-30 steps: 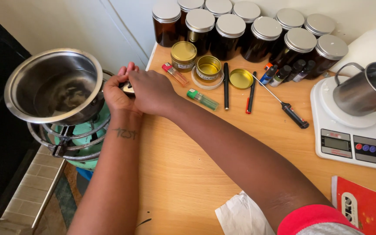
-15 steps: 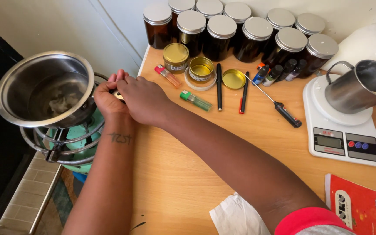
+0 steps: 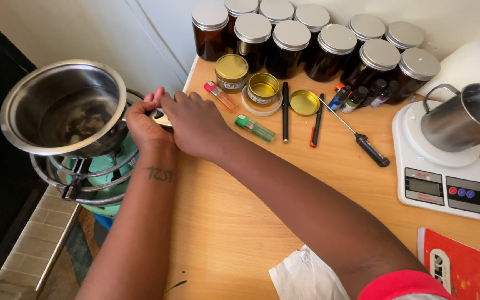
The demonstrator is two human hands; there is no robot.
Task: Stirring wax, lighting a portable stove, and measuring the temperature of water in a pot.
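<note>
My left hand [image 3: 143, 126] and my right hand [image 3: 194, 125] meet at the left edge of the wooden table [image 3: 234, 222]. Both close around a small silver and black object [image 3: 159, 116], mostly hidden by the fingers. It lies right beside the rim of a steel pot [image 3: 65, 108]. The pot stands on a wire burner ring [image 3: 79, 180] over a green gas cylinder [image 3: 104, 166] and has some pale residue at its bottom.
A green lighter [image 3: 255, 128], a red lighter [image 3: 221, 95], two pens, gold tins [image 3: 263, 87] and a probe thermometer [image 3: 362, 139] lie behind my hands. Amber jars [image 3: 334, 47] line the wall. A steel jug [image 3: 465, 119] sits on a white scale [image 3: 443, 183].
My hands stay together at the pot's side; the silver object shows a little more between the fingers. The view has shifted slightly.
</note>
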